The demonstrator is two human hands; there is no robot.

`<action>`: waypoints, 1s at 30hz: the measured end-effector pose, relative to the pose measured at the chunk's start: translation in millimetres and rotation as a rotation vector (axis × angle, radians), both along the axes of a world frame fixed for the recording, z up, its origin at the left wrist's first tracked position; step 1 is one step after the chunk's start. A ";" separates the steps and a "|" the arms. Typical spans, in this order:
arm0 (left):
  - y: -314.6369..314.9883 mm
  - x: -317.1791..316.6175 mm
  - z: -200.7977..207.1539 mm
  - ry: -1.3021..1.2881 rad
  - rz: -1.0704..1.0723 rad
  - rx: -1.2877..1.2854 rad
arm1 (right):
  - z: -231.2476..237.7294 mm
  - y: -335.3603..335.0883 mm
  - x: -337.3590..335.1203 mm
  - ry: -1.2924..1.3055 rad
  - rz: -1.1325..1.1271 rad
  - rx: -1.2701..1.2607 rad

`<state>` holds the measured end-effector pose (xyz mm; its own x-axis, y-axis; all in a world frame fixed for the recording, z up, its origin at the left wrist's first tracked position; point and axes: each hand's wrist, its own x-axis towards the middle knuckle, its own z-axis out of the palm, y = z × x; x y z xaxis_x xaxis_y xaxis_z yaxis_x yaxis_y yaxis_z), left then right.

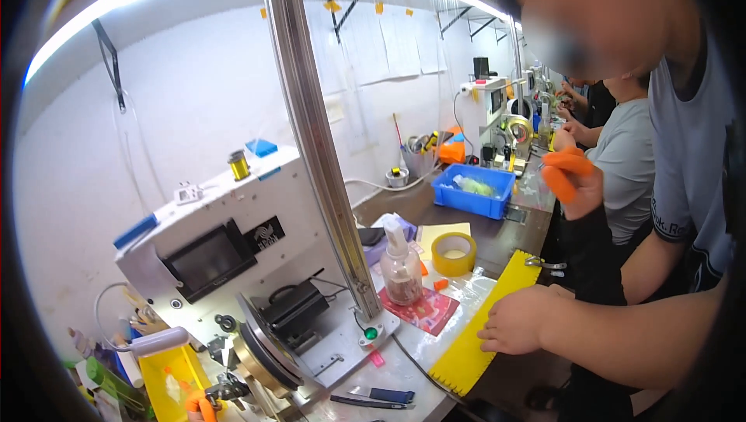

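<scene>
At the lower left rim, a curved orange piece (200,406) shows beside a small black metal clamp (225,388). It looks like a covered fingertip of my left hand, but the edge cuts off the rest, so its grip is hidden. My right hand is outside the picture. Close by stands a white bench machine (233,228) with a dark screen and a round wheel (268,344). On the right, a co-worker's bare hand (517,321) lies flat on a long yellow strip (482,333) with a toothed edge. The co-worker's other hand (579,189), with orange finger covers, is raised.
A metal post (318,134) rises beside the machine. Tweezers (365,402) lie at the bench's front. Beyond are a clear spray bottle (402,274), a yellow tape roll (453,255) and a blue bin (474,191). A yellow tray (167,360) stands left. More people sit along the bench.
</scene>
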<state>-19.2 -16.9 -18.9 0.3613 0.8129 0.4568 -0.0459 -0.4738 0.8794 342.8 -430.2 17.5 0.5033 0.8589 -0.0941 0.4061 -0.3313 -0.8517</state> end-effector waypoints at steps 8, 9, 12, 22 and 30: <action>39.8 5.3 -34.2 -0.165 -0.046 -0.077 | 171.6 53.7 -83.3 -1.074 0.331 -0.653; 56.7 11.0 -48.6 -0.202 -0.079 -0.023 | 179.3 45.3 -81.0 -1.232 0.382 -0.476; 39.6 35.2 -24.8 -0.230 -0.189 -0.072 | 231.0 17.5 -106.5 -1.871 0.452 -0.375; 33.4 22.6 -30.5 -0.234 -0.163 -0.128 | 140.6 28.9 -25.9 -1.152 -0.718 0.493; 32.1 -6.0 -28.9 -0.213 -0.112 -0.150 | 140.9 59.7 -91.8 -1.212 -0.416 0.592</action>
<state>-25.2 15.1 -47.8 0.3612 0.8379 0.4093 -0.2817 -0.3203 0.9045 251.0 -370.4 158.3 0.2331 0.3893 0.8911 0.9392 -0.3278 -0.1025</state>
